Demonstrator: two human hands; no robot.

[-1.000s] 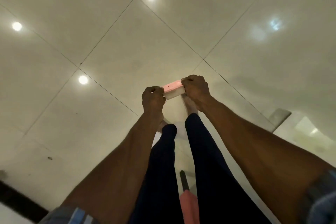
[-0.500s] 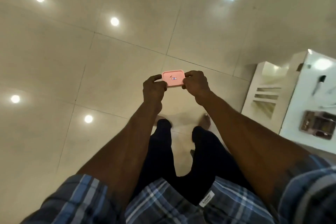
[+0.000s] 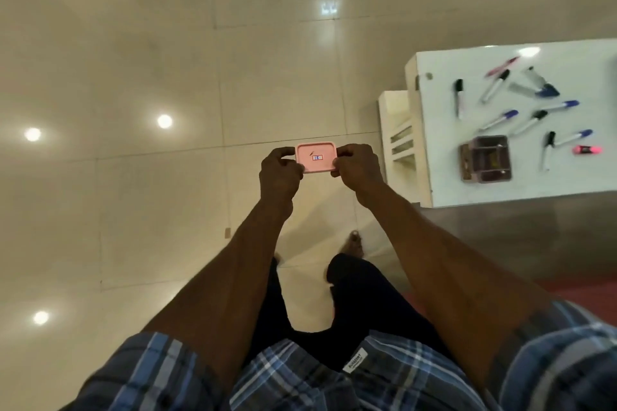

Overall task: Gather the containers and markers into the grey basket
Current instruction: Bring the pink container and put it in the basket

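Note:
I hold a small pink rectangular container [image 3: 316,157] flat in front of me over the floor. My left hand [image 3: 279,173] grips its left end and my right hand [image 3: 359,167] grips its right end. A small label shows on its top. On the white table [image 3: 494,187] to the right lie several markers [image 3: 497,119] with blue or black caps, a pink pen [image 3: 502,65], a short pink highlighter [image 3: 587,149] and a small dark clear-walled container [image 3: 485,158]. No grey basket is in view.
Glossy cream floor tiles [image 3: 167,210] with ceiling-light reflections spread to the left and ahead. A low white slatted piece [image 3: 399,133] stands against the table's left side. My legs and feet [image 3: 354,243] are below my arms. A red mat edge [image 3: 584,290] lies at right.
The view has swung to the right, bringing the white table with the markers and the dark container fully into sight. Both hands keep their hold on the pink container, now turned flat.

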